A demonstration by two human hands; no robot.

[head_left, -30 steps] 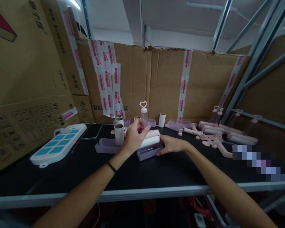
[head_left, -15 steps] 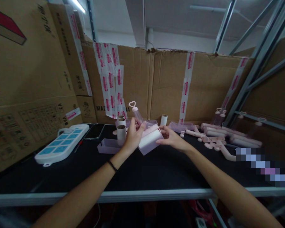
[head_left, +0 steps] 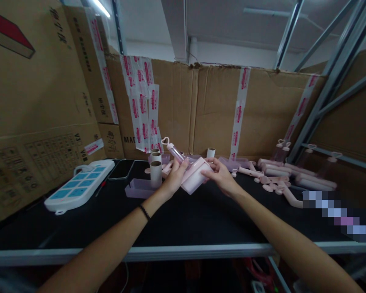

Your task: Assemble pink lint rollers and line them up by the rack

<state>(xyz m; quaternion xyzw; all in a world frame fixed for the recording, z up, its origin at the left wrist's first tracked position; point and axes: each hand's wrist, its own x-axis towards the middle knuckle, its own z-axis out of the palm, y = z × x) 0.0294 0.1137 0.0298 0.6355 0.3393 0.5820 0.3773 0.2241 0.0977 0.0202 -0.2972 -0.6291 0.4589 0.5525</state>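
Observation:
Above the middle of the black tabletop, both hands hold a lint roller (head_left: 196, 179) with a white roll, a pink cover and a clear handle. A heart-shaped loop (head_left: 165, 141) tops the handle, which slants up to the left. My left hand (head_left: 176, 176) is closed round the base of the handle, at the roller's left end. Fingers of my right hand (head_left: 218, 174) grip the right end of the cover and roll. Just left of my left hand are an upright cardboard-cored roll (head_left: 155, 174) and a translucent purple cover (head_left: 137, 189) lying on the table.
Several finished-looking rollers (head_left: 295, 173) and pink handle parts (head_left: 274, 183) lie to the right. Another roll (head_left: 210, 152) stands behind. On the left are a white power strip (head_left: 79, 187) and a phone (head_left: 121, 169). Cardboard walls (head_left: 213, 110) enclose the back.
The lint roller has turned in my hands: its handle now leans further left and lower. The purple cover part below the roll shows less, and my right fingers have shifted along the end.

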